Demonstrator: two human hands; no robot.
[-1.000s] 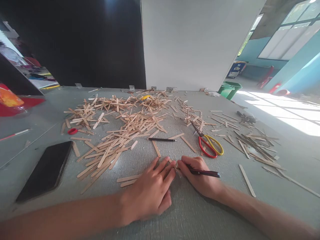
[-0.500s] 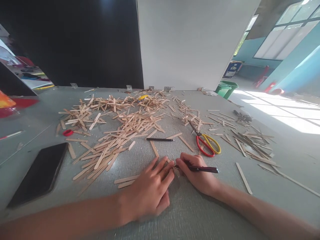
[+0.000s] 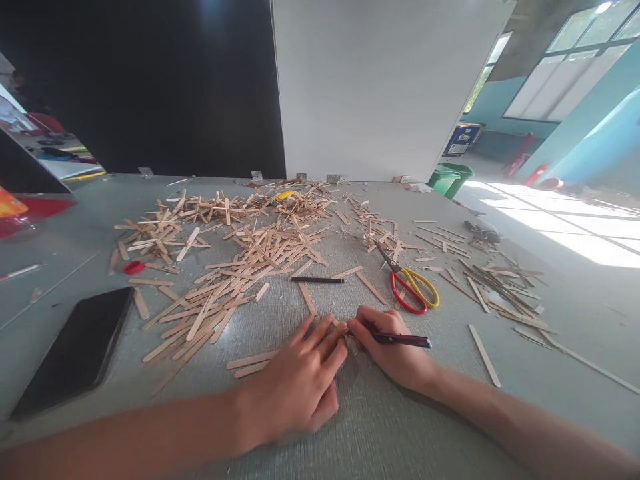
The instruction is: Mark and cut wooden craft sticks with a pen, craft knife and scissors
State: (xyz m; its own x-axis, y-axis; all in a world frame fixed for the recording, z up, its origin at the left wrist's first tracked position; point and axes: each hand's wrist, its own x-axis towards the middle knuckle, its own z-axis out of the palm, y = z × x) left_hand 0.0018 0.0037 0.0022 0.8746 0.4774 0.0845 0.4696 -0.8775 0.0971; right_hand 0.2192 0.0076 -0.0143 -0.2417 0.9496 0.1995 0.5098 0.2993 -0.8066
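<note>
My left hand (image 3: 303,377) lies palm down with bent fingers, its fingertips pressing a small wooden craft stick (image 3: 335,323) against the table. Only bits of that stick show between the fingers. My right hand (image 3: 387,343) is closed round a slim dark-handled tool (image 3: 407,340) that looks like a craft knife; its working tip is hidden at my left fingertips. Two loose craft sticks (image 3: 250,361) lie beside my left hand. Just beyond my hands are a black pencil (image 3: 319,280) and scissors (image 3: 414,291) with one red and one yellow handle.
A big pile of craft sticks (image 3: 270,247) spreads across the table (image 3: 400,433). At left lie a black phone (image 3: 75,350) and a red ring (image 3: 133,267). Thin wooden strips (image 3: 505,290) are scattered at right. A black and white panel (image 3: 375,87) stands behind; a green bin (image 3: 445,179) is beyond.
The view has shifted very slightly. My right hand and its dark tool have moved a touch left, closer to my left fingertips. The left hand keeps its pose.
</note>
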